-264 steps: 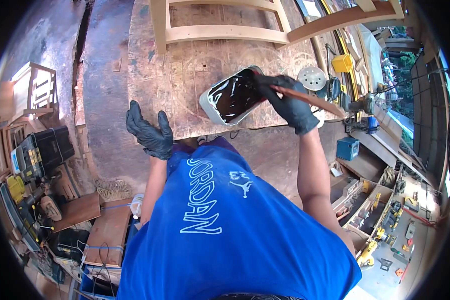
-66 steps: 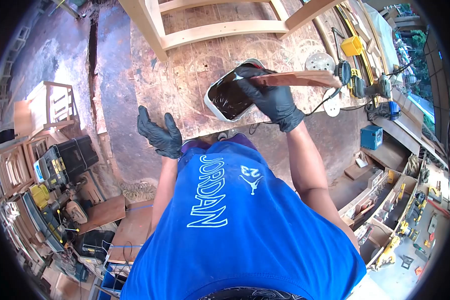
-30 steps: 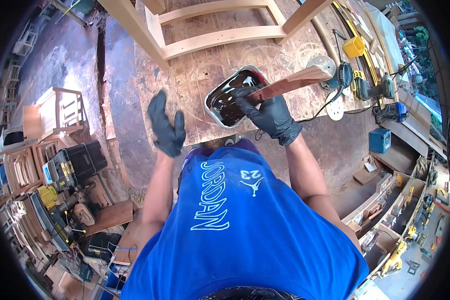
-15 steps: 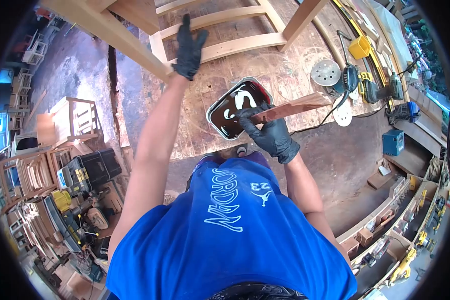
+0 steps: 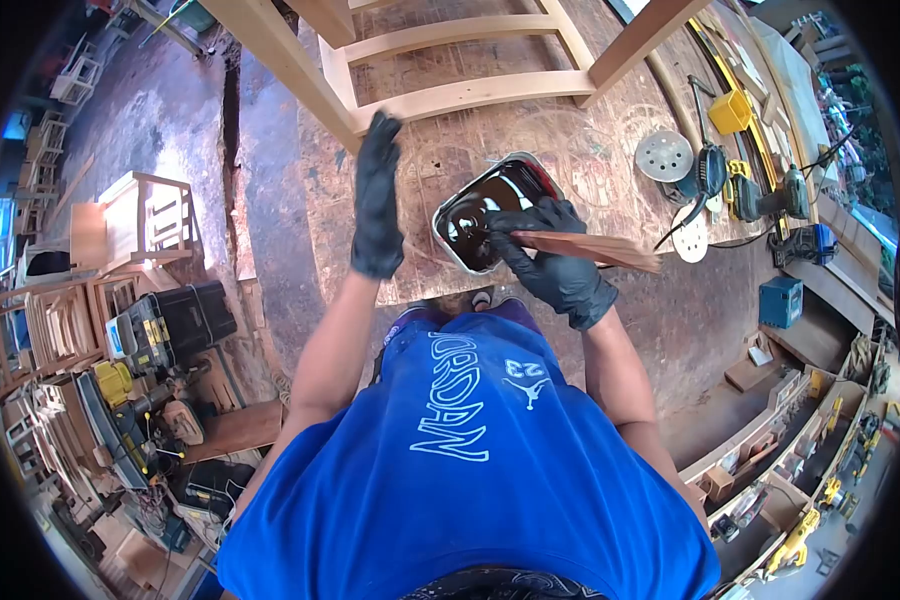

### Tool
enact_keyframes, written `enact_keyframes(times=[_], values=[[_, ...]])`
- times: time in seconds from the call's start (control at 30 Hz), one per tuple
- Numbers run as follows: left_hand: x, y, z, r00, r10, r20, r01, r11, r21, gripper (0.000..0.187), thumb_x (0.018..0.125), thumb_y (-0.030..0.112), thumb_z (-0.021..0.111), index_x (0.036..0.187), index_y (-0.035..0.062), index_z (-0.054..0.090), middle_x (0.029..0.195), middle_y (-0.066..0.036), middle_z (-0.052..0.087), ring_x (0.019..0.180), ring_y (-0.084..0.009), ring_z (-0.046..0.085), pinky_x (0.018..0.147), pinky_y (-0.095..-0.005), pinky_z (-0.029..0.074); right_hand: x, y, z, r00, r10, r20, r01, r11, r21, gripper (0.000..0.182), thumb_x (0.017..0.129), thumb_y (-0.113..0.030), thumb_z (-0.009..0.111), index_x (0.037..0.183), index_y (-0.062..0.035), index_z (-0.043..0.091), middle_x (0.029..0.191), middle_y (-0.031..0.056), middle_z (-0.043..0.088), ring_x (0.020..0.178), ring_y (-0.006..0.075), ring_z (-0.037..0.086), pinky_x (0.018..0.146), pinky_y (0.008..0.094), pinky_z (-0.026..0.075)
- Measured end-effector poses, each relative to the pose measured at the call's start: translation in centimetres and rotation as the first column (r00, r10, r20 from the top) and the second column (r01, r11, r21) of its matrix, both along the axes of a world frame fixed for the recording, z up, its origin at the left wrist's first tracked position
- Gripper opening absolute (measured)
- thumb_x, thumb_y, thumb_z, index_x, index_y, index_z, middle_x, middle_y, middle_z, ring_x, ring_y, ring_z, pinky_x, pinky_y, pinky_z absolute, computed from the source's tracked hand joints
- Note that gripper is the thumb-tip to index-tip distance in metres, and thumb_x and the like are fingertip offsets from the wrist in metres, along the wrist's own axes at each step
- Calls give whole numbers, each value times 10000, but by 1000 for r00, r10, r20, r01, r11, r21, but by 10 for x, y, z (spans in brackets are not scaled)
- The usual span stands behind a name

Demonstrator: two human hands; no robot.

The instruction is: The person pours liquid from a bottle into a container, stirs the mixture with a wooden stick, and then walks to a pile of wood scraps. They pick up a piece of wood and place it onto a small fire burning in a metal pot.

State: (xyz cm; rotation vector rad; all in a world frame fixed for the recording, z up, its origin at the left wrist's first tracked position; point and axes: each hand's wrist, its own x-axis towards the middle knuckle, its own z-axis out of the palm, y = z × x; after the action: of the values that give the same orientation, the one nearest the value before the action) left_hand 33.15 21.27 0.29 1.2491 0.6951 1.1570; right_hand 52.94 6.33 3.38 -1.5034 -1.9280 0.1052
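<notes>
The black-gloved left hand (image 5: 378, 197), over the pale wooden frame (image 5: 470, 92) a moment ago, has drawn back, its blurred fingers straight and close together. The black-gloved right hand (image 5: 560, 262) pinches a flat reddish-brown wooden stick (image 5: 600, 248) beside a rounded rectangular tub (image 5: 438, 222) of glossy dark liquid on the scuffed wooden desk (image 5: 410, 170); the frame's top is cut off.

The worn wooden table (image 5: 610, 145) holds a container (image 5: 438, 232) of dark liquid at the right fingers (image 5: 503, 222), a wooden frame (image 5: 470, 95) just beyond the left fingers (image 5: 381, 145).
</notes>
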Motion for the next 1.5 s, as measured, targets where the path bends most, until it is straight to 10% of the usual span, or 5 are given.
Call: enact_keyframes(times=[0.07,0.23,0.97,1.17,1.5], values=[[-38,-17,-56,993,116,34,-117,993,11,916,965,637,571,1636,66,318,1655,-118,392,1556,-257,331,1277,-472,203,-2,10,-2,995,-17,-97,2,989,-149,181,935,-211,777,1071,-92,783,993,113,757,925,321,686,872,442,512],[-85,-67,-98,919,360,-158,-337,928,157,867,1002,533,609,1616,-10,330,1672,-174,351,1563,-327,299,1290,-479,171,26,34,-2,981,-117,157,118,993,3,184,931,-220,783,1032,-68,771,985,130,746,873,333,686,744,448,520],[-98,-83,-119,823,477,-307,-371,862,345,879,1007,553,601,1603,-26,315,1614,-234,381,1514,-366,358,1260,-502,234,23,-1,7,966,-250,-71,218,928,-302,176,979,-116,732,1113,-8,767,932,68,789,835,142,725,743,340,594],[-100,-82,-121,822,489,-291,-389,856,341,865,1010,538,606,1603,-23,320,1608,-234,385,1512,-367,360,1260,-500,235,29,4,32,544,-387,-744,156,918,-364,195,983,-122,737,1075,44,779,990,100,797,921,162,727,853,313,563],[-98,-83,-118,813,507,-286,-410,847,337,899,1002,576,601,1604,-25,310,1607,-239,377,1511,-370,358,1260,-503,235,41,-16,79,509,-366,-779,210,931,-300,186,989,-56,708,1148,28,754,1135,134,778,1056,204,725,964,350,563]])
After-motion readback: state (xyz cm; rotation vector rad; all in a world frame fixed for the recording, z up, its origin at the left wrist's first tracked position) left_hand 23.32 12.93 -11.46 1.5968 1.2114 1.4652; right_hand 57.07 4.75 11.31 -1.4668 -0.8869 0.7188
